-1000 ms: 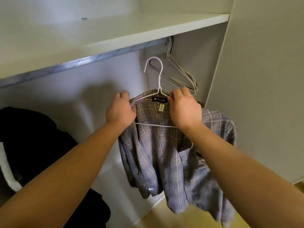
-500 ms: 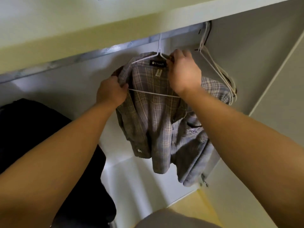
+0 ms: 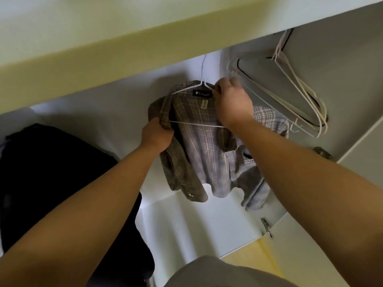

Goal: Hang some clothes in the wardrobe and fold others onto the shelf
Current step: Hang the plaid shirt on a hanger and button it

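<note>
A grey-brown plaid shirt hangs on a white wire hanger inside the wardrobe. The hanger's hook rises behind the front edge of the shelf, so the rail is hidden. My left hand grips the shirt's left shoulder at the end of the hanger's bar. My right hand pinches the collar and the hanger's right arm beside the black neck label. The shirt's sleeves and tails hang loose below.
Several empty white hangers hang at the right by the wardrobe side wall. Dark clothes hang at the left. Door hinges sit on the right panel. The white wardrobe floor lies below.
Both hands have lifted the shirt and hanger up under the shelf; the hook now goes out of sight behind the shelf edge. My left hand slid down to the shoulder end.
</note>
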`<state>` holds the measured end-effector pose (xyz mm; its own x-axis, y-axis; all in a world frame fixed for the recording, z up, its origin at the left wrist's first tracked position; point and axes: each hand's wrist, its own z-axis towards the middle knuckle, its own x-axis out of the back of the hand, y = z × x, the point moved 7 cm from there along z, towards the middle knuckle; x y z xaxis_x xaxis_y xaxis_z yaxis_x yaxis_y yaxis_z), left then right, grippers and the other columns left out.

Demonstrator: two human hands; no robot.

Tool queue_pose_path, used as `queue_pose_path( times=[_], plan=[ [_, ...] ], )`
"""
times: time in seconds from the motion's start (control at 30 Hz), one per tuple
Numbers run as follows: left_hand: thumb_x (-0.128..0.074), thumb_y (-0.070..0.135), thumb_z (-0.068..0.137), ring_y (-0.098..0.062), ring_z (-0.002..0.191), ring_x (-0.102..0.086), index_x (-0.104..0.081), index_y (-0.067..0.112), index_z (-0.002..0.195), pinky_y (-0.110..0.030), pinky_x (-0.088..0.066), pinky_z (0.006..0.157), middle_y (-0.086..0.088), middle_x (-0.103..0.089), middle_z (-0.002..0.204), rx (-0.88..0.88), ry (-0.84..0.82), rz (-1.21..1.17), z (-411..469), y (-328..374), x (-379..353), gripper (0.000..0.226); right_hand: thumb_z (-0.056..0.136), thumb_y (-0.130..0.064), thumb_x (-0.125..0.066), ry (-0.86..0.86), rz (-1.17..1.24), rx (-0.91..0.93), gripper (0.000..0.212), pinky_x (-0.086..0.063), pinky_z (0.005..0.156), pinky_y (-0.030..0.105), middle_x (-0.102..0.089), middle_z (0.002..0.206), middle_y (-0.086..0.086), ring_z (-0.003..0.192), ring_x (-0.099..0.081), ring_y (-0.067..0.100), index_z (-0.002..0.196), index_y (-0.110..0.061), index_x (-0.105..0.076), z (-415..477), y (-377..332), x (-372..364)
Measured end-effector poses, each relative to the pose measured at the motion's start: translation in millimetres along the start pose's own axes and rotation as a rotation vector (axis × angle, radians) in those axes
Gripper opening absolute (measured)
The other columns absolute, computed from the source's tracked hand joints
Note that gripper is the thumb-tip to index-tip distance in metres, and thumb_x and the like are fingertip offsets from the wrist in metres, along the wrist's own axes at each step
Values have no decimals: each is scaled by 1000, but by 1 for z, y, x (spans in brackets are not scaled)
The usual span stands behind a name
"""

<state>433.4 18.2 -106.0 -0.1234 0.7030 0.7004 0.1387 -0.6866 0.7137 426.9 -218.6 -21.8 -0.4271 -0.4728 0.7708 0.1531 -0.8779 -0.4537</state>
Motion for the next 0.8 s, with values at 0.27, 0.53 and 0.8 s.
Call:
queue_pose_path(
  times=[0.27, 0.53, 0.8],
  plan=[
    [-90, 6, 62, -31, 112, -61, -51, 5, 136, -42, -54, 97, -10, -60, 128, 422, -159, -659, -15, -57, -38, 83, 82, -29, -65, 344, -40, -175, 55, -27, 104, 52, -42, 138, 16, 126, -38, 36, 133, -17, -49, -69, 28, -4],
    [-72, 57, 70, -35, 110, -59, -62, 12, 117, -48, -52, 98, -12, -60, 120, 331, -199, -397, -16, -74, -63, 66, 80, -35, -80, -108, 664, -994, 47, -46, 86, 33, -59, 116, 8, 106, -59, 29, 110, -16, -48, -152, 94, -119],
    [-77, 25, 83, -32, 103, -66, -54, 27, 90, -51, -59, 87, -1, -56, 111, 259, -245, -369, -21, -80, -62, 24, 84, -45, -73, -62, 714, -1173, 62, -49, 100, 47, -61, 125, 14, 116, -57, 38, 132, -14, -48, -133, 97, -139]
  ],
)
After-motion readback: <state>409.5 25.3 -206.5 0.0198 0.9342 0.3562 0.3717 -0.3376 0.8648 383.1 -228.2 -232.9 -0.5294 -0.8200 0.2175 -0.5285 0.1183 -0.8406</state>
